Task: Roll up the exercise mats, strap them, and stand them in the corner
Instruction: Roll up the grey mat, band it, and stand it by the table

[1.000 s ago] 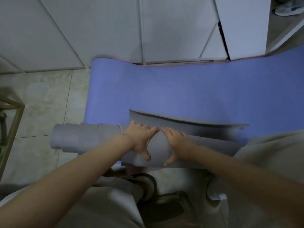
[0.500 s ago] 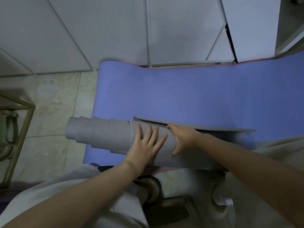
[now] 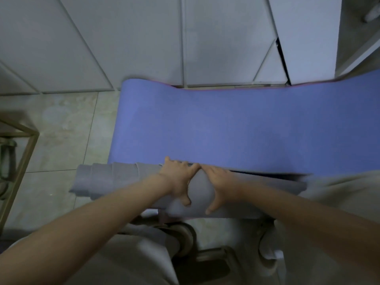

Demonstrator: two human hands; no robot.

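A grey mat point(image 3: 115, 179), rolled into a thick tube, lies across the near end of a flat blue mat point(image 3: 226, 124). Its left end telescopes out past the blue mat's edge over the floor. My left hand point(image 3: 178, 179) and my right hand point(image 3: 220, 184) sit side by side on the middle of the roll. Their fingers curl over its far side and the thumbs spread on the near side, gripping it. A thin dark edge of the grey mat's loose end shows just beyond my right hand. No strap is in view.
White cabinet panels point(image 3: 144, 38) rise right behind the blue mat's far edge, with a dark gap point(image 3: 282, 60) between two of them. A gold metal frame point(image 3: 26, 159) stands at the left on the tiled floor point(image 3: 61, 124). My knees and shoes point(image 3: 185, 235) are just below the roll.
Half a second ago my left hand lay flat with spread fingers on the roll. Now it curls over the far side beside the right. The grey mat's flat loose part has almost vanished into the roll.
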